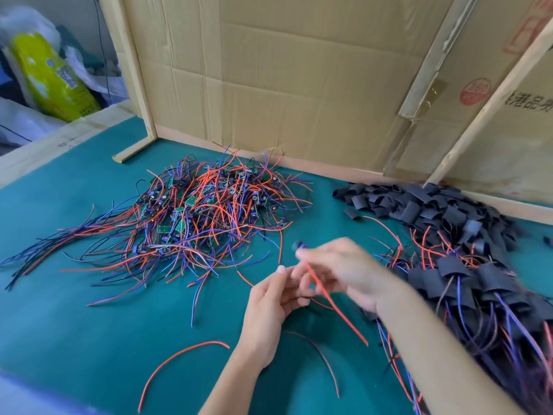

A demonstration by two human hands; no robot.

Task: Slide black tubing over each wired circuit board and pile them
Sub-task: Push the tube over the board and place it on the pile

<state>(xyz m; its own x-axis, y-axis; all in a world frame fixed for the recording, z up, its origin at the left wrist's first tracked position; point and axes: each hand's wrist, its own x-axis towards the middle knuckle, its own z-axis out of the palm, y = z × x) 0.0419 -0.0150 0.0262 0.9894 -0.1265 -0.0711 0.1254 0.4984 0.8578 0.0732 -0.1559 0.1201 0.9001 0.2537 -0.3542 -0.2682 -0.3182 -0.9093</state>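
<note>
A tangled heap of bare wired circuit boards (203,211), small green boards with red, blue and black leads, lies at the middle left of the green mat. Loose black tubing pieces (419,205) are heaped at the back right. In front of them, at the right, lies a pile of sleeved boards (466,280) with wires trailing toward me. My right hand (344,268), blurred by motion, pinches one wired board (299,250) whose red lead hangs down. My left hand (275,298) is just below it, fingers curled around something dark that I cannot make out.
Cardboard walls (284,85) on wooden strips (134,70) close off the back and right of the green mat (74,310). Two loose wires, one red (179,354) and one dark (317,351), lie near the front. A yellow package (51,76) and plastic bags sit beyond the left edge.
</note>
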